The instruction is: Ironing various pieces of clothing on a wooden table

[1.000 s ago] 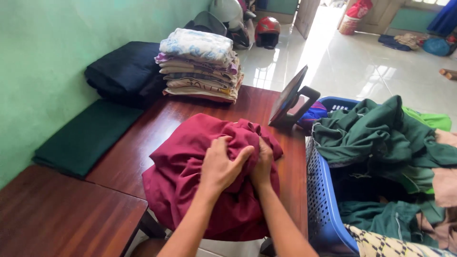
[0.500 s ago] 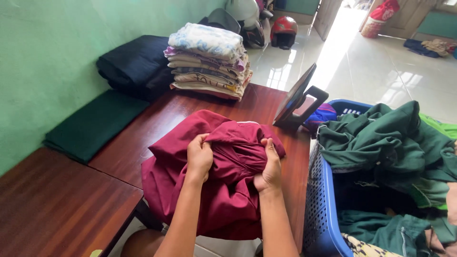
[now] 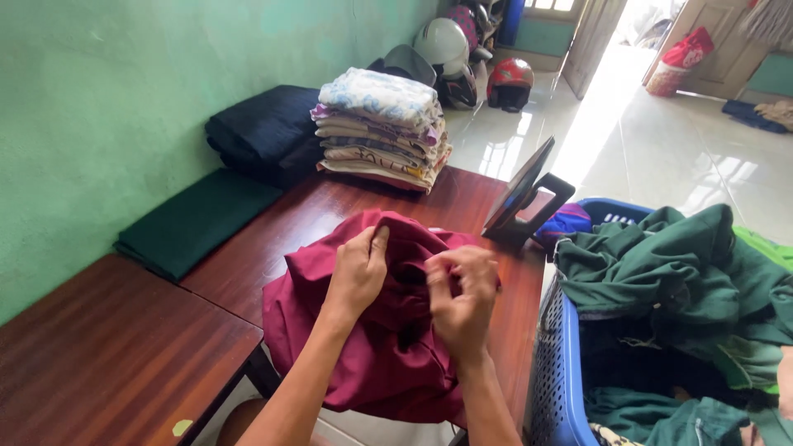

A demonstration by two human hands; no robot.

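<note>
On the dark red-brown wooden table, a stack of folded printed cloths sits at the far edge while my left hand and right hand both pinch the crumpled maroon garment at the near edge, unfolded yet, I reckon, with the blue plastic laundry basket beside it brimming.

A crumpled maroon garment sits bunched in a loose heap at the near edge of the wooden worktop, its top folds pinched up, its lower cloth spilling over the edge.
</note>
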